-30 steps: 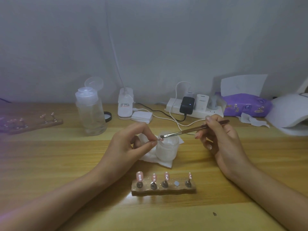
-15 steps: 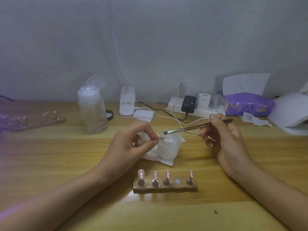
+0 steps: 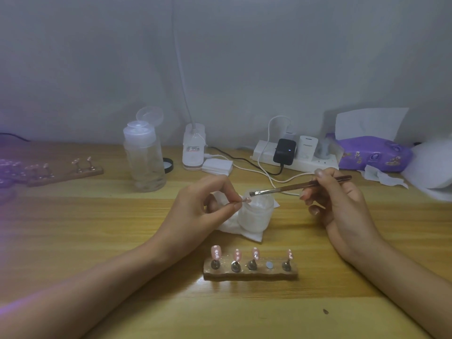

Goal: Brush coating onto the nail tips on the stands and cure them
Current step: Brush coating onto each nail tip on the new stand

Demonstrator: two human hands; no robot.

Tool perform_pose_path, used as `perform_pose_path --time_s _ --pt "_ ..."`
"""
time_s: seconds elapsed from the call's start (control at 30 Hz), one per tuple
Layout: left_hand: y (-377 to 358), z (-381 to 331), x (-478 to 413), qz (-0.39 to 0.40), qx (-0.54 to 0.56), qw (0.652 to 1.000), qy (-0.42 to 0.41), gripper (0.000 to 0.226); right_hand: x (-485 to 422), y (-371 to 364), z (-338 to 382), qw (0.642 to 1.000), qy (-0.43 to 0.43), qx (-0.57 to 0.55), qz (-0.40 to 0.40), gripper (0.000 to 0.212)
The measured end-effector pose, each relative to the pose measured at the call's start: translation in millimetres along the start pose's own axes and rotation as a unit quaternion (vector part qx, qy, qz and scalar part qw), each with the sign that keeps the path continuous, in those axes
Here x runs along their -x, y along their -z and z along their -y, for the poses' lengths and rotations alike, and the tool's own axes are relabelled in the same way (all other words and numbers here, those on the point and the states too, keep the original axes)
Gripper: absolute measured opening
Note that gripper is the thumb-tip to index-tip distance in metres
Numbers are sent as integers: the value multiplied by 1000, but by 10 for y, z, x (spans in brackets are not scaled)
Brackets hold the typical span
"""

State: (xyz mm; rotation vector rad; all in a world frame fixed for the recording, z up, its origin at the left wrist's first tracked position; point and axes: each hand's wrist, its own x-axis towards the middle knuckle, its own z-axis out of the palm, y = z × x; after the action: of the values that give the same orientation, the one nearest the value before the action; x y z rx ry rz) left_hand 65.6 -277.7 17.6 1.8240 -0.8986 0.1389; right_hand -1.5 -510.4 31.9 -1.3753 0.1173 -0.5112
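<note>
My left hand pinches a small pink nail tip on its holder between thumb and forefinger, just left of a frosted white jar. My right hand grips a thin brush; its bristles hover over the jar's mouth, close to the pinched tip. In front of me a wooden stand carries several pink nail tips on metal pegs, with one bare magnet spot second from the right.
The jar sits on a white wipe. A clear pump bottle, a lamp base, a power strip with cables and a purple tissue pack line the back. Another stand lies far left, a white curing lamp far right.
The brush tip has lifted slightly and drawn away from the pinched nail tip, now over the jar's mouth. My left hand has stayed put.
</note>
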Motion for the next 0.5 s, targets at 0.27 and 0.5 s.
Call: perform_pose_path --time_s 0.27,0.5 --pt "-21 4 8 -1 8 1000 12 11 -4 22 -10 1000 4 0 4 29" --pt "-20 14 10 -8 16 1000 22 8 3 18 -15 1000 7 7 5 27"
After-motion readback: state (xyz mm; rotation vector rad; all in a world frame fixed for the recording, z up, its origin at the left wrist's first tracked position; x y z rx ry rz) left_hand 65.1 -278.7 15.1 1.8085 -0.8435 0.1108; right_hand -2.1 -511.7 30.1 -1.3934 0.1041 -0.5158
